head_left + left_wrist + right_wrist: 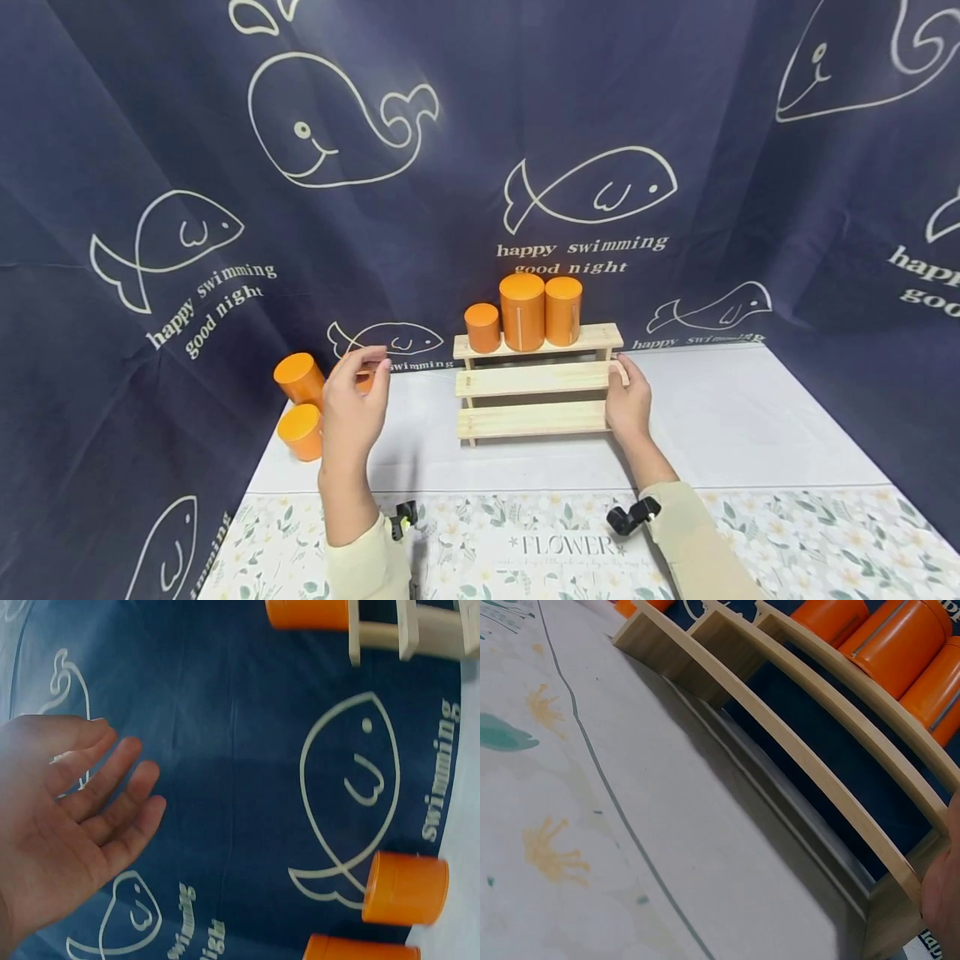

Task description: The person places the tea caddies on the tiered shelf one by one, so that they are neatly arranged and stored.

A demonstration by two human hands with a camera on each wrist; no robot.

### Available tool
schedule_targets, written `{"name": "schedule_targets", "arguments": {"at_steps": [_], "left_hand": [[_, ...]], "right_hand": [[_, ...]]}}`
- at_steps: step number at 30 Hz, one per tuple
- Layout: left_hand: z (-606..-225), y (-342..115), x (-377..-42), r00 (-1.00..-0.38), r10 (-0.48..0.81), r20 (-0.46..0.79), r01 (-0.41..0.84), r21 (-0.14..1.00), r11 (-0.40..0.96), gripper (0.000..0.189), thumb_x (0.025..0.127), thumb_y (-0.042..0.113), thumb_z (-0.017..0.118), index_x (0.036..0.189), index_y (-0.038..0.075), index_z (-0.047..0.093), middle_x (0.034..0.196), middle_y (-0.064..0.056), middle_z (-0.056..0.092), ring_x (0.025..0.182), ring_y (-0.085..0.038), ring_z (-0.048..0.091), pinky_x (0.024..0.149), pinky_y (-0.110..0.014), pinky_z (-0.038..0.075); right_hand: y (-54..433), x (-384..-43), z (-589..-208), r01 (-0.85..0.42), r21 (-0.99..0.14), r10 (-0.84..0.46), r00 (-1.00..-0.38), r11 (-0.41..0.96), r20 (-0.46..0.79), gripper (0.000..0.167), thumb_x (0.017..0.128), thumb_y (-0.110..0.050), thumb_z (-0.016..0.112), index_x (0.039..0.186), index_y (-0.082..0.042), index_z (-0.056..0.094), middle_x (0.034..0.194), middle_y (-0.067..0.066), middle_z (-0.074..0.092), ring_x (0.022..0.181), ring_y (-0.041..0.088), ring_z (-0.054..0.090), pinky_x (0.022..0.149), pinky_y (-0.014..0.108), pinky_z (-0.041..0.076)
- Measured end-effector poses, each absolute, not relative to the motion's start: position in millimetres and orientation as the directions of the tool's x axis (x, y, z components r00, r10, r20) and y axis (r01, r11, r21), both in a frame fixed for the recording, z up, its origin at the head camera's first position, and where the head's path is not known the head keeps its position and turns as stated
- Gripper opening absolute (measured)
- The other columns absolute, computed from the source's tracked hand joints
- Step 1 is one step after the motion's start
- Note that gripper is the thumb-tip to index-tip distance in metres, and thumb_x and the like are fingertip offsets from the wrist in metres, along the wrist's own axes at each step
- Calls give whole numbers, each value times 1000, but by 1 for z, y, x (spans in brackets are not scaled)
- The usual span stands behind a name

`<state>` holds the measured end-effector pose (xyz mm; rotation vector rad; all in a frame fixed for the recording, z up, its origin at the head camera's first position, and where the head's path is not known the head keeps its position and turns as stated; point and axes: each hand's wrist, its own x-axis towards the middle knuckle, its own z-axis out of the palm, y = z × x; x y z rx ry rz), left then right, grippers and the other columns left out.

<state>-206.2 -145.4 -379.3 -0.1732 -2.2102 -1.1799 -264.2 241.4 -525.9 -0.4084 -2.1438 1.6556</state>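
A three-tier wooden rack (532, 379) stands on the white tabletop. My right hand (628, 400) grips its right end around the middle and lower tiers; in the right wrist view only the edge of that hand (941, 889) shows. The top tier carries a short orange canister (483, 329), a large one (522, 315) and a narrower one (563, 312). My left hand (356, 408) is raised in the air left of the rack, fingers loosely bent and nothing in them, as the left wrist view also shows. It overlaps an orange canister (364, 383) behind it.
Two more orange canisters, one farther back (298, 379) and one nearer (302, 437), stand at the table's left edge. A navy curtain (450, 217) with fish drawings hangs close behind the rack. A flower-printed cloth (525, 508) covers the table's front.
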Motion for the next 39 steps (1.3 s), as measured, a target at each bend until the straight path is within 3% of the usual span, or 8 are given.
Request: {"name": "schedule_targets", "arguments": {"at_steps": [3, 6, 9, 19, 25, 31, 39], "left_hand": [[-382, -157, -207, -801, -211, 560, 348, 722, 598, 20, 100, 11, 70, 120, 4, 74, 116, -12, 73, 106, -26, 67, 99, -37, 53], [-384, -166, -207, -799, -248, 547, 312, 731, 607, 22, 101, 10, 69, 121, 2, 73, 119, -16, 72, 110, -32, 66, 99, -44, 51], [-385, -175, -205, -799, -281, 532, 275, 738, 616, 24, 101, 10, 68, 123, 1, 72, 119, -20, 72, 112, -34, 64, 97, -45, 49], [-404, -215, -205, -836, -417, 357, 91, 840, 535, 32, 103, 16, 65, 133, 3, 68, 130, -20, 70, 122, -37, 64, 109, -51, 49], [-416, -232, -204, -849, -464, 254, -20, 861, 509, 43, 102, 20, 68, 142, 6, 64, 148, -22, 58, 140, -42, 52, 120, -59, 40], [-427, -243, -206, -863, -465, 196, -91, 846, 525, 52, 99, 18, 69, 149, 4, 58, 156, -28, 50, 146, -46, 46, 123, -62, 35], [-442, -252, -210, -815, -567, 119, -159, 895, 416, 61, 99, 19, 68, 157, 9, 50, 162, -27, 45, 144, -47, 47, 121, -63, 40]], "right_hand": [[241, -265, -525, -20, -965, 464, -874, 260, 143, 52, 114, -23, 39, 160, -1, 40, 165, 25, 43, 160, 40, 32, 132, 54, 25], [241, -265, -525, -26, -965, 469, -870, 261, 151, 51, 114, -22, 40, 159, 0, 41, 164, 26, 44, 159, 41, 33, 132, 54, 26], [240, -265, -526, -23, -965, 469, -871, 260, 147, 51, 114, -22, 40, 160, 0, 40, 164, 26, 44, 159, 40, 34, 132, 53, 27], [240, -263, -526, -2, -966, 465, -877, 257, 125, 52, 114, -24, 38, 162, -2, 37, 165, 25, 42, 159, 40, 33, 132, 53, 26], [240, -264, -525, -6, -965, 472, -871, 262, 133, 51, 114, -23, 40, 160, -1, 40, 165, 25, 43, 159, 40, 33, 132, 53, 26], [239, -264, -526, -12, -967, 467, -874, 254, 134, 51, 114, -22, 40, 161, -1, 39, 165, 25, 43, 159, 40, 34, 132, 53, 27], [240, -264, -525, -9, -964, 464, -875, 264, 135, 52, 114, -24, 39, 161, -2, 38, 165, 25, 42, 159, 40, 33, 132, 53, 27]]}}
